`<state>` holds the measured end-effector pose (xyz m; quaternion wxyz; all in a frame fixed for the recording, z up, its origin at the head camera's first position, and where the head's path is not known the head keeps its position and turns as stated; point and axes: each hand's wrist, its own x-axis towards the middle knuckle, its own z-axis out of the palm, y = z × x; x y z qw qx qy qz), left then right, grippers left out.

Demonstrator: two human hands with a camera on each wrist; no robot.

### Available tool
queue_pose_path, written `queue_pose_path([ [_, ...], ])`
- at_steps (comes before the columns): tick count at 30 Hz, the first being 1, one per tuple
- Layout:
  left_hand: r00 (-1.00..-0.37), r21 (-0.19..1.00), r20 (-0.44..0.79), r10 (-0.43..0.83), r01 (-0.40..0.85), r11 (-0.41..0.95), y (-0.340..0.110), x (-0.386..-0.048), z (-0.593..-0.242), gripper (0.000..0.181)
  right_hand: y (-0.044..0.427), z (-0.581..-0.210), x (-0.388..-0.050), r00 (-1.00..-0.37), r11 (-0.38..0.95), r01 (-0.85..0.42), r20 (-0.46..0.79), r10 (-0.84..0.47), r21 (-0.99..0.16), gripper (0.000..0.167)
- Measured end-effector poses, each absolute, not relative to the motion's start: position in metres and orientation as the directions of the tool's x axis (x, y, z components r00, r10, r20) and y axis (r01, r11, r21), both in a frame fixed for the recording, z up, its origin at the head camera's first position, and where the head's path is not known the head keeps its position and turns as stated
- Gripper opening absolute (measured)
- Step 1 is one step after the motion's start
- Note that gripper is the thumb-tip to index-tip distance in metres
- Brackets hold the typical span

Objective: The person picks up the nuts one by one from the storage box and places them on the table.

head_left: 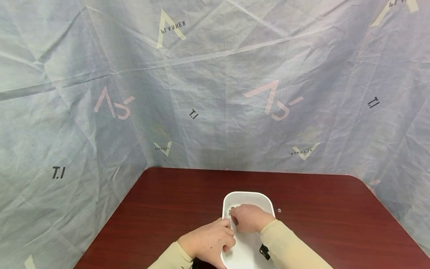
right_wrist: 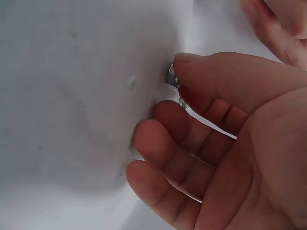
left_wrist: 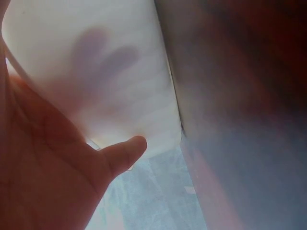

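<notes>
A white plastic bin (head_left: pixel 249 193) stands on the table. My left hand (head_left: pixel 212 239) grips its left wall; in the left wrist view the thumb (left_wrist: pixel 127 151) lies outside and finger shadows show through the wall. My right hand (head_left: pixel 248 218) reaches inside, its fingers (right_wrist: pixel 156 143) curled near the white surface. A shiny metal nut (right_wrist: pixel 171 75) shows at the thumb tip in the right wrist view; whether it is pinched is hidden behind the thumb. In the head view, small nuts (head_left: pixel 232 207) appear just beyond the right fingertips.
Another small, shiny ring-like piece (head_left: pixel 279 210) lies on the dark red table (head_left: pixel 181 194), right of the bin. A black part (head_left: pixel 264 251) shows beside the right sleeve. Printed grey cloth (head_left: pixel 215 123) hangs behind the table and along both sides.
</notes>
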<state>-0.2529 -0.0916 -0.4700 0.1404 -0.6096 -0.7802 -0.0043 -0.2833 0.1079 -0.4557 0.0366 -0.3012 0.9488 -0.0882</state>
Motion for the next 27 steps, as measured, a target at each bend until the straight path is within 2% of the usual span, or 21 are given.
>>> queue_pose_path([
  [11, -0.213, -0.173, 0.225, 0.951, 0.951, 0.254, -0.092, -0.254, -0.472, 0.053, 0.108, -0.456, -0.281, -0.832, 0.823, -0.546, -0.018, -0.555, -0.159, 0.025],
  [19, -0.205, -0.162, 0.228, 0.952, 0.956, 0.244, -0.091, -0.255, -0.473, 0.052, 0.110, -0.451, -0.279, -0.838, 0.828, -0.530, -0.039, -0.545, -0.183, 0.023],
  [27, -0.210, -0.162, 0.222, 0.952, 0.955, 0.248, -0.091, -0.254, -0.472, 0.052, 0.115, -0.445, -0.281, -0.834, 0.812, -0.544, 0.031, -0.550, -0.211, 0.019],
])
